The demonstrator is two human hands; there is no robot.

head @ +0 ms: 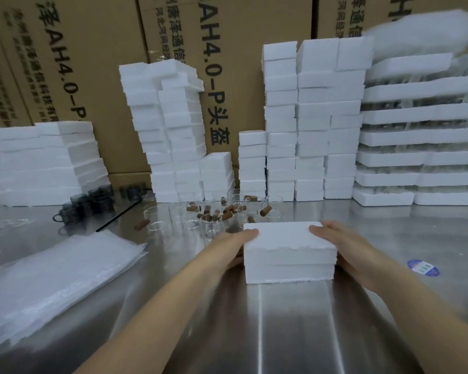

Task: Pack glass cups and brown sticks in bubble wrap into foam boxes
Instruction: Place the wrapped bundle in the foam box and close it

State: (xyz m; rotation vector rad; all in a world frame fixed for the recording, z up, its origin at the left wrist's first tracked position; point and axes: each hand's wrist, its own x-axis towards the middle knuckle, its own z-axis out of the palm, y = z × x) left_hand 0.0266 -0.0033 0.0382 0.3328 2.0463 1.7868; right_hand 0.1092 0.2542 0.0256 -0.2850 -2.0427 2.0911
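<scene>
From the left, I see bubble wrap point(52, 279) lying on the steel bench point(395, 236). My left grip point(234, 245) clasps the closed foam box point(289, 255) at its left end and my right grip point(338, 244) at its right. The box sits mid-bench, long axis side to side. Foam stacks point(308, 117) and cartons point(92, 63) stand behind.

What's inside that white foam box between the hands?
Its contents are hidden: the foam box is closed, left hand and right hand holding its sides. Only white foam shows.
</scene>
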